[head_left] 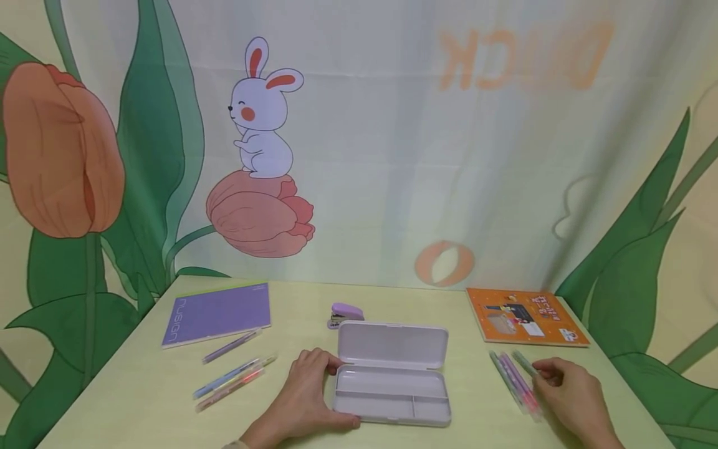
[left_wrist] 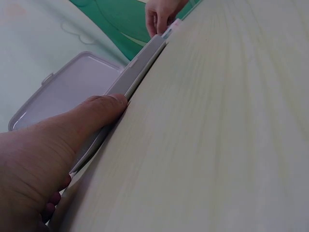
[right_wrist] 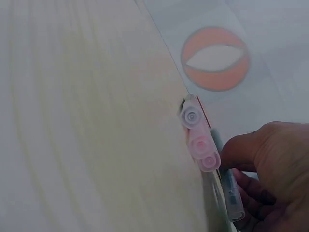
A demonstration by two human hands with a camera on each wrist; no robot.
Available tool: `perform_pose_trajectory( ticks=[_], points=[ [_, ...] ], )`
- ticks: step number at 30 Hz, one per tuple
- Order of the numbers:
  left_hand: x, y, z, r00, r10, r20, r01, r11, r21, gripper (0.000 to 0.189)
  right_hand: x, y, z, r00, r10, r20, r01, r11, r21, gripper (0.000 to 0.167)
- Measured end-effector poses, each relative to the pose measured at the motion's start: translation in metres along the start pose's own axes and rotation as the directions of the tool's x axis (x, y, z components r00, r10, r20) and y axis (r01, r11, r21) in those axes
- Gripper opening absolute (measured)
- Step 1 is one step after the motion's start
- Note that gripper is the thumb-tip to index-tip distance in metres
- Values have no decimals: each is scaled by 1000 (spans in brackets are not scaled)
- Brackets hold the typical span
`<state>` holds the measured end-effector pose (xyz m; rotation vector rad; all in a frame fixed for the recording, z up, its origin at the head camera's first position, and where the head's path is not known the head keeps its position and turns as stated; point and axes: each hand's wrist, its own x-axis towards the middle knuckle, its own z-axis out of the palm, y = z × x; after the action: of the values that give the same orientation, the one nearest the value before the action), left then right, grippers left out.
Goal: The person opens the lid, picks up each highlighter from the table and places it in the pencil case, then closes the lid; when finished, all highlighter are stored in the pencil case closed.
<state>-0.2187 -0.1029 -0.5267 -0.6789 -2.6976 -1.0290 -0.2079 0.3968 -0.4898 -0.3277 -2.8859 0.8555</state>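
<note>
A light grey pencil case point(head_left: 374, 408) lies with its lid point(head_left: 392, 346) raised, and its divided compartments hold nothing. My left hand point(head_left: 305, 396) holds the case at its left end, thumb along the front edge and fingers at the back corner. In the left wrist view the thumb point(left_wrist: 104, 108) presses the case's side. On the right, my right hand point(head_left: 572, 396) pinches a green pen point(head_left: 524, 363) between thumb and fingers. The right wrist view shows this pen point(right_wrist: 232, 198) beside several other pens point(right_wrist: 199, 137), one green and the rest pink or purple, lying on the table.
Behind the case stands a purple stapler point(head_left: 346, 313). A purple notebook point(head_left: 219, 313) lies at the back left, with several pens point(head_left: 230, 383) in front of it. At the back right is an orange booklet point(head_left: 527, 317). A printed curtain point(head_left: 370, 156) hangs behind the table.
</note>
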Motion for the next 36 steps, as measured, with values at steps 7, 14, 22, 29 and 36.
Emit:
perform_pose_trajectory(
  ticks=[7,14,22,29,36],
  points=[
    [1,1,0,1000,10,-5,-10,1000,7,94,-8,-20,-3,986,-147,-81,147,989,-7,25],
    [-1,0,-2,1000,-1,-5,1,1000,0,94,-17,-63,2,949,-284,-136,288,957,13,24],
    [0,0,0,1000,-5,4,5,1000,7,95,-23,-111,9,851,-471,-230,499,862,82,30],
    [-1,1,-2,1000,-17,-3,17,1000,-1,95,-31,-147,28,789,-579,-204,610,775,163,39],
    [0,1,-1,1000,-14,6,14,1000,4,96,-37,-170,50,775,-612,-159,632,739,233,40]
  ],
)
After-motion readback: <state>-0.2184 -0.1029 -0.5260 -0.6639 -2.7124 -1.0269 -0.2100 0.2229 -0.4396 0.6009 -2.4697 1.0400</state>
